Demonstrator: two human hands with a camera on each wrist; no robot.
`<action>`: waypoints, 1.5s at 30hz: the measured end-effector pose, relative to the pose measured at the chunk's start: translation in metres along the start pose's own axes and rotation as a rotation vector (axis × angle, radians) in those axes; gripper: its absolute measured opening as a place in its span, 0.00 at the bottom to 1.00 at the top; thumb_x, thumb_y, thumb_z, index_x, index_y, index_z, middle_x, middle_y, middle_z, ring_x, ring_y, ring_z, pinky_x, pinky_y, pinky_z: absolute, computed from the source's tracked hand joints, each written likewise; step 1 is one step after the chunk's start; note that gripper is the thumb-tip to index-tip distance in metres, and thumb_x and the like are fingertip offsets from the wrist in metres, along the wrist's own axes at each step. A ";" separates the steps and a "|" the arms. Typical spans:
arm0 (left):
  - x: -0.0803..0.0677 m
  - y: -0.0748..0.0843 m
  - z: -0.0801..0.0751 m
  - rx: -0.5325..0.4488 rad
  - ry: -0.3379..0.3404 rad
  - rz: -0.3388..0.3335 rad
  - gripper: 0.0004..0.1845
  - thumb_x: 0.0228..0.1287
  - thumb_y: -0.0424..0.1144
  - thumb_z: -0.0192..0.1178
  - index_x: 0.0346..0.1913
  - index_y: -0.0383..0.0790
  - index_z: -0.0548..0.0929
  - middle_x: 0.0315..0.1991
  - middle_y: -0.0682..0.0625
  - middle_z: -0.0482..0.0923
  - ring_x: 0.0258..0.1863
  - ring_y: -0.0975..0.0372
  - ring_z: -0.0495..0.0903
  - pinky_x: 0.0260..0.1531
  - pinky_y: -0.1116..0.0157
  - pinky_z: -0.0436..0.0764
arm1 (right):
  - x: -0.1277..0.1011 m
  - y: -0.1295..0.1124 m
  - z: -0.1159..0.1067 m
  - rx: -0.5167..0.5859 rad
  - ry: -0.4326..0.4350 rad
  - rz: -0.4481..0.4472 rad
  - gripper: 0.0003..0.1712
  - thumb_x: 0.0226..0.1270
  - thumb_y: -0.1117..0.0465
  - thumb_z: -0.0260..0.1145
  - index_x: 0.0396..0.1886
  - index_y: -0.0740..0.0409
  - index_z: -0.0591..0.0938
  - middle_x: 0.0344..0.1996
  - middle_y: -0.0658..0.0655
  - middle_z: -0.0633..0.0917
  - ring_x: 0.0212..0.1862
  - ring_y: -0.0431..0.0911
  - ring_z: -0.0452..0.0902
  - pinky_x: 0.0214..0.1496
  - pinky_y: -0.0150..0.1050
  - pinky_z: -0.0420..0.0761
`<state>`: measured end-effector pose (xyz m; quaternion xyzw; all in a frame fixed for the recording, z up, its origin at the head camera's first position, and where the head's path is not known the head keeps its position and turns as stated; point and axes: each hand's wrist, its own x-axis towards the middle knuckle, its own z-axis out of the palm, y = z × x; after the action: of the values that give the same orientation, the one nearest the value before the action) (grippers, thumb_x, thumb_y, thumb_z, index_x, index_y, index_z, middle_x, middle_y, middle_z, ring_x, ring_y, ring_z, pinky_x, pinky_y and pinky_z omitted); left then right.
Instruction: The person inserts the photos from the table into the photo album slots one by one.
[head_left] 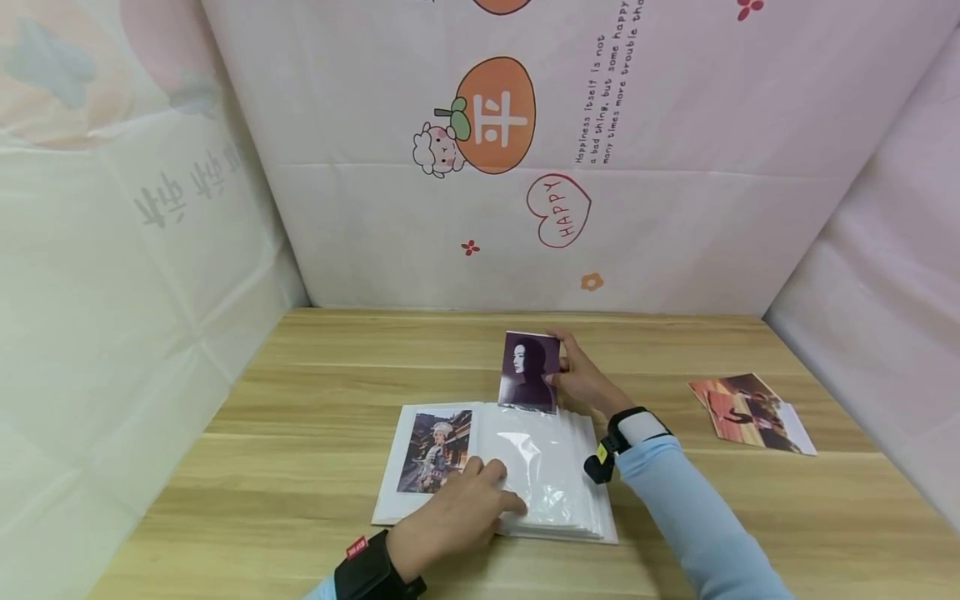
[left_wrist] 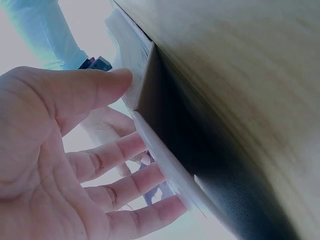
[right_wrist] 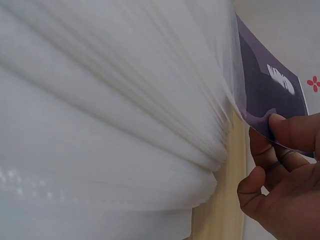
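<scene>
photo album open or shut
Open: the album lies spread on the table, a photo on one page, a clear sleeve on the other.

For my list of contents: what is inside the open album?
Left page: colour photo, partly covered by the left hand. Right: clear sleeve, dark portrait at its top edge. Lower pages: contents are covered.

White glare streaks the plastic pocket [head_left: 534, 473] while the left-wrist view looks hazy.

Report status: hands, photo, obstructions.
Right hand pinches purple-toned portrait photo, lower edge at top of clear pocket. Left hand rests on open photo album. No obstruction visible.
</scene>
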<state>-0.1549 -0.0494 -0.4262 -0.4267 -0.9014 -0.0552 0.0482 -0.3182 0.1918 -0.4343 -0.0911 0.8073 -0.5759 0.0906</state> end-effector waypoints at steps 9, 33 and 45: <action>-0.001 0.000 0.001 -0.013 -0.007 -0.003 0.19 0.49 0.37 0.67 0.45 0.63 0.84 0.40 0.53 0.69 0.35 0.62 0.65 0.23 0.71 0.65 | -0.001 0.001 0.001 0.024 -0.030 -0.023 0.45 0.59 0.82 0.52 0.71 0.49 0.49 0.41 0.71 0.79 0.40 0.53 0.78 0.41 0.43 0.76; -0.001 0.000 -0.001 -0.007 -0.013 -0.013 0.18 0.51 0.39 0.67 0.46 0.63 0.84 0.41 0.53 0.70 0.35 0.61 0.65 0.24 0.70 0.66 | -0.012 0.005 0.005 -0.068 -0.136 -0.007 0.37 0.60 0.79 0.52 0.68 0.52 0.58 0.24 0.59 0.74 0.24 0.46 0.66 0.23 0.34 0.64; 0.000 -0.002 -0.001 -0.015 -0.016 -0.005 0.19 0.50 0.38 0.66 0.46 0.62 0.84 0.42 0.52 0.70 0.35 0.61 0.65 0.25 0.70 0.66 | -0.013 0.009 0.003 -0.112 -0.141 -0.059 0.31 0.59 0.78 0.52 0.63 0.58 0.65 0.24 0.57 0.73 0.20 0.43 0.63 0.18 0.32 0.61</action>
<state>-0.1564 -0.0504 -0.4250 -0.4254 -0.9023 -0.0588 0.0376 -0.3052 0.1955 -0.4431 -0.1602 0.8269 -0.5244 0.1251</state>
